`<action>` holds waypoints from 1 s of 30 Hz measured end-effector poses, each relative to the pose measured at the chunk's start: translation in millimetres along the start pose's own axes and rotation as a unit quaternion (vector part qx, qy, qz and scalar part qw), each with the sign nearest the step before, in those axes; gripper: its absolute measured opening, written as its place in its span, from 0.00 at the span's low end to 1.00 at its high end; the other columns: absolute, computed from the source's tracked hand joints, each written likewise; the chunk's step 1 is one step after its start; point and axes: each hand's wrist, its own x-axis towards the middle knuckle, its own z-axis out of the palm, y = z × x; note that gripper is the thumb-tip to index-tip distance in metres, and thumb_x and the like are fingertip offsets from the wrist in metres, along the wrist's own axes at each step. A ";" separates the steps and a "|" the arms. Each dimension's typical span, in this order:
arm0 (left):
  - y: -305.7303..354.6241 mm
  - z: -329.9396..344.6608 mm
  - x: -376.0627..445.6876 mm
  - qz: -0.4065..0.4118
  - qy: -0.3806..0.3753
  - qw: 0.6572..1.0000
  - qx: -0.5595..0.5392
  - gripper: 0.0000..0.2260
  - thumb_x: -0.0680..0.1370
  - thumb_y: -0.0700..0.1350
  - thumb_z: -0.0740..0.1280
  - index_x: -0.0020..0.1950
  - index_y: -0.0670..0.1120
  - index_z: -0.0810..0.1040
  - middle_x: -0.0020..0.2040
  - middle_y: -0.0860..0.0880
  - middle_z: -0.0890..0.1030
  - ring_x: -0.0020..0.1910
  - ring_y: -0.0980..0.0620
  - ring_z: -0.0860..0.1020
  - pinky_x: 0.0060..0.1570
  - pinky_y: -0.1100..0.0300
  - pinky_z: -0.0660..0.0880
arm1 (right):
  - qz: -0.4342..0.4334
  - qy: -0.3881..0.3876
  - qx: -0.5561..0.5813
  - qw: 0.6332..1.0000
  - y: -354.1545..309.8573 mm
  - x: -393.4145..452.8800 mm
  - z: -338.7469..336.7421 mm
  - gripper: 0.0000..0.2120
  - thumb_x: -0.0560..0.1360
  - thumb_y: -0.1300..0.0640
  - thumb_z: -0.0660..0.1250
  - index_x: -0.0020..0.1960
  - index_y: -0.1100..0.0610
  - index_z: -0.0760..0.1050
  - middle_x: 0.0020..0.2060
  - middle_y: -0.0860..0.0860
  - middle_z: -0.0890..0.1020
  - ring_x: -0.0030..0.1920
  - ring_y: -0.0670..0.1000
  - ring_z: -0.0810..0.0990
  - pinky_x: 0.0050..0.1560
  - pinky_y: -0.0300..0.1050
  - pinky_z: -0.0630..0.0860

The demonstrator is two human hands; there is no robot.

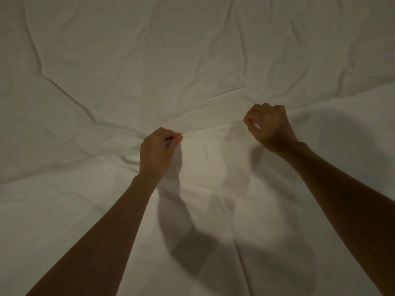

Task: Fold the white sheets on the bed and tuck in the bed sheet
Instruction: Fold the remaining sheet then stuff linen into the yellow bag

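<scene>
A wrinkled white sheet fills the whole view, spread over the bed. My left hand pinches a raised ridge of the sheet between thumb and fingers near the middle. My right hand pinches the same ridge a little farther right and higher. The cloth between the two hands is pulled taut into a fold line, with creases fanning outward to the left and upper right. Both forearms reach in from the bottom corners.
Nothing but white cloth shows; no bed edge, wall or floor is visible. Shadows of my arms fall on the smoother cloth near the bottom centre and right.
</scene>
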 end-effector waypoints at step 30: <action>-85.3 -36.2 -116.6 -0.113 -0.037 0.943 0.309 0.30 0.79 0.57 0.41 0.78 0.43 0.46 0.79 0.45 0.44 0.77 0.51 0.40 0.70 0.36 0.43 | 0.150 -0.061 -0.063 0.985 -104.2 -3.4 58.8 0.32 0.77 0.46 0.43 0.76 0.61 0.57 0.76 0.57 0.59 0.75 0.57 0.59 0.70 0.66 0.51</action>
